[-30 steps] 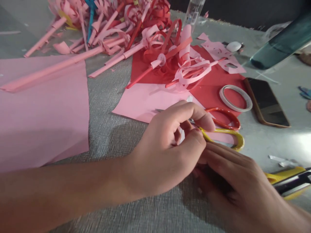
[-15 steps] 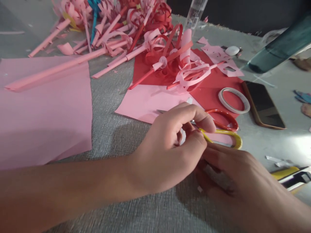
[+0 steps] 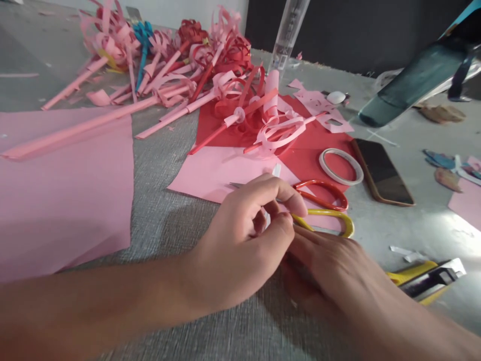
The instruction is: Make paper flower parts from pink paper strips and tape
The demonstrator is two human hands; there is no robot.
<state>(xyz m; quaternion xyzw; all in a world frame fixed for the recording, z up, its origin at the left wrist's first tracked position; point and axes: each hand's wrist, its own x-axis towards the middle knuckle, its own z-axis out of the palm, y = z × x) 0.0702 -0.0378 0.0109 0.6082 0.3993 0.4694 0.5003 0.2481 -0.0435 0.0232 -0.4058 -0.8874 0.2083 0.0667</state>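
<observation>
My left hand point(image 3: 244, 240) is curled over the grey surface, its thumb and fingers closed together. Against its fingertips lies my right hand point(image 3: 330, 265), bent with its fingers tucked underneath. Whatever sits between the two hands is hidden; only a sliver of something white shows behind the left thumb. Just beyond the hands, scissors point(image 3: 340, 216) with one red and one yellow handle rest on a pink paper sheet point(image 3: 203, 173). Part of their blades is covered by my left fingers. A small white strip point(image 3: 277, 170) stands out above my left knuckles.
Pink and red paper flowers on rolled stems point(image 3: 210, 65) crowd the back. A large pink sheet point(image 3: 67, 200) lies left. To the right are a tape roll point(image 3: 359, 175), a phone point(image 3: 387, 173), a yellow-and-black cutter point(image 3: 428, 281) and a tilted teal bottle point(image 3: 409, 85).
The view has shifted so that the hands and most objects appear further left and slightly lower. Both hands stay together in nearly the same pose.
</observation>
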